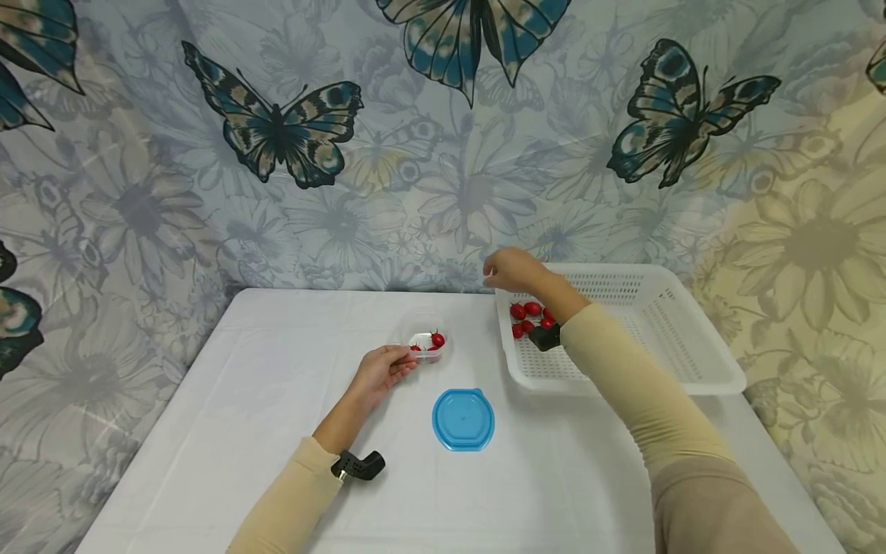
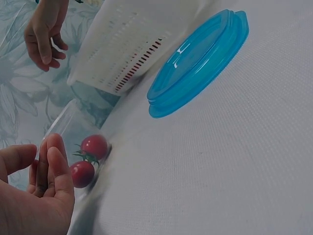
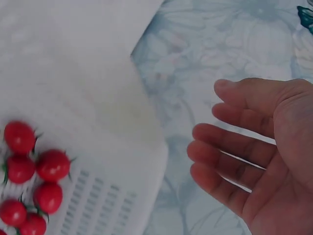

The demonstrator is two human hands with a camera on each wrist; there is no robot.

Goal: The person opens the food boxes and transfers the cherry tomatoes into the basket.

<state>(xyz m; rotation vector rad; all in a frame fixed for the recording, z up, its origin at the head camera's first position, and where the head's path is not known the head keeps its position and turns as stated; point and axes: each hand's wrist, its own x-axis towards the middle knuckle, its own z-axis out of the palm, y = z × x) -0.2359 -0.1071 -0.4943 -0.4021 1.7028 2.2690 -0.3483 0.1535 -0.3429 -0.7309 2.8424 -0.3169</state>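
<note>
A small clear plastic container holding a few cherry tomatoes stands left of the basket. My left hand pinches its near left rim; two red tomatoes with green stems show through its wall in the left wrist view. My right hand hovers over the far left corner of the white perforated basket. In the right wrist view, that hand has loosely bent, parted fingers and nothing in it. Several more cherry tomatoes lie in the basket's left end, partly hidden by the right wrist.
A round blue lid lies on the white tablecloth, nearer than the container and left of the basket. Behind the table's far edge hangs a butterfly-patterned backdrop. A black wrist camera sits on the left sleeve.
</note>
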